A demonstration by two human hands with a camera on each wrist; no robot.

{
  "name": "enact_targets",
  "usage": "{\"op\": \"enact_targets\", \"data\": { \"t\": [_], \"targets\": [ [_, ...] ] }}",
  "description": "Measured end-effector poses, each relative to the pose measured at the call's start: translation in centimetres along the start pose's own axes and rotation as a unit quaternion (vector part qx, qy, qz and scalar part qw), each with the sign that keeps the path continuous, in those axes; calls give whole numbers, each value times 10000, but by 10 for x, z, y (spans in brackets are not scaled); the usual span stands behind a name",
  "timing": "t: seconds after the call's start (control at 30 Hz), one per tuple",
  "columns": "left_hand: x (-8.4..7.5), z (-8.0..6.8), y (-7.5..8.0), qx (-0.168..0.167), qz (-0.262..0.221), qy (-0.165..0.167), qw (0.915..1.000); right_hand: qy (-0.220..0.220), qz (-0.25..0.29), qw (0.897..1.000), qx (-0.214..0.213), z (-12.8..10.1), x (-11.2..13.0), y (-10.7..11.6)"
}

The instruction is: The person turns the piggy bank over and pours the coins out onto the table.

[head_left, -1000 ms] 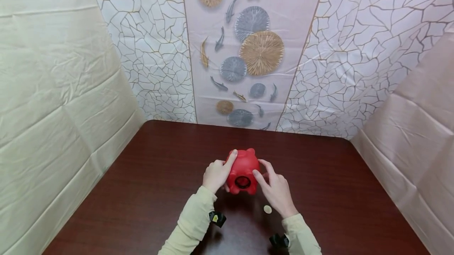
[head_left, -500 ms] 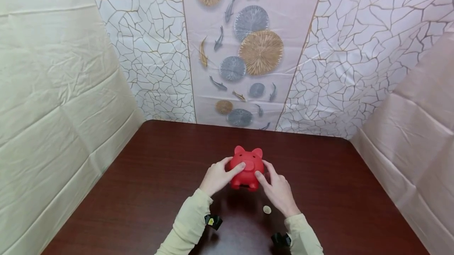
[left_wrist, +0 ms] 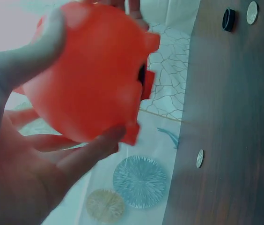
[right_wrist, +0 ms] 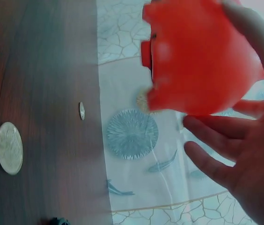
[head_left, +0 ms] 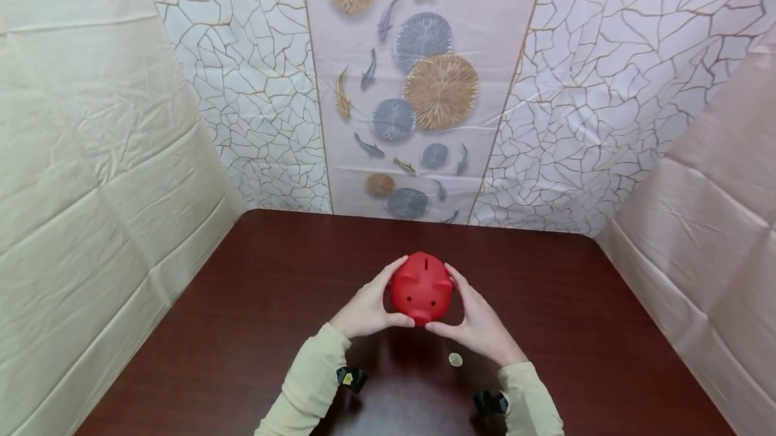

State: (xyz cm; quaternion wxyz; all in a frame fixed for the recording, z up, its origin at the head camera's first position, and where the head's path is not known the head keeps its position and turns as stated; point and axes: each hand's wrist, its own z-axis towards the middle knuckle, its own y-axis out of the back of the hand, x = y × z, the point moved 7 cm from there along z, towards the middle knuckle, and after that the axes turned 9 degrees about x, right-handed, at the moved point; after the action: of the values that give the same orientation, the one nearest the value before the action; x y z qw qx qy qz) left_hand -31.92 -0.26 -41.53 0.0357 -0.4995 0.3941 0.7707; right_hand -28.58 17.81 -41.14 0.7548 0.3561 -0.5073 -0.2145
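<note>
A red piggy bank (head_left: pixel 421 291) is held above the table between both hands, its coin slot (head_left: pixel 426 264) facing up and its face tilted toward me. My left hand (head_left: pixel 371 304) grips its left side, thumb at the snout and fingers curved round the back. On the other side, my right hand (head_left: pixel 479 318) does the same, its thumb tip close to the left one. A silvery coin (head_left: pixel 455 360) lies on the table below the right hand. Farther back, a second coin (right_wrist: pixel 82 111) appears in the right wrist view; the bank and hands hide it from the head view.
The dark brown table (head_left: pixel 291 274) reaches back to a patterned cloth (head_left: pixel 424 173). Pale cloth sides (head_left: pixel 109 173) flank it. Black devices (head_left: pixel 490 402) sit at both wrists. A small black piece (left_wrist: pixel 229 19) appears near the closer coin in the left wrist view.
The piggy bank has turned from its underside with the round black-rimmed opening, past its face, to show its top slot. Both thumbs have shifted down to the snout. The nearer coin stays put.
</note>
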Motion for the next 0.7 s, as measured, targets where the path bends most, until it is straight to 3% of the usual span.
{"op": "enact_targets", "data": {
  "t": [0.13, 0.23, 0.4, 0.7],
  "targets": [
    [-5, 0, -1, -115, -79, -488, 9987, 472, -281, 9972, -502, 1, 9, 3],
    [-7, 0, -2, -266, -287, -662, 9970, 786, -375, 9925, -855, 2, 15, 4],
    [-14, -2, 0, -649, -184, -1063, 9920, 1242, -497, 9829, -1265, 3, 25, 4],
    [-32, -11, 7, -1527, 501, -2099, 9644, 2071, -314, 9597, -1872, 0, 36, 5]
  ]
}}
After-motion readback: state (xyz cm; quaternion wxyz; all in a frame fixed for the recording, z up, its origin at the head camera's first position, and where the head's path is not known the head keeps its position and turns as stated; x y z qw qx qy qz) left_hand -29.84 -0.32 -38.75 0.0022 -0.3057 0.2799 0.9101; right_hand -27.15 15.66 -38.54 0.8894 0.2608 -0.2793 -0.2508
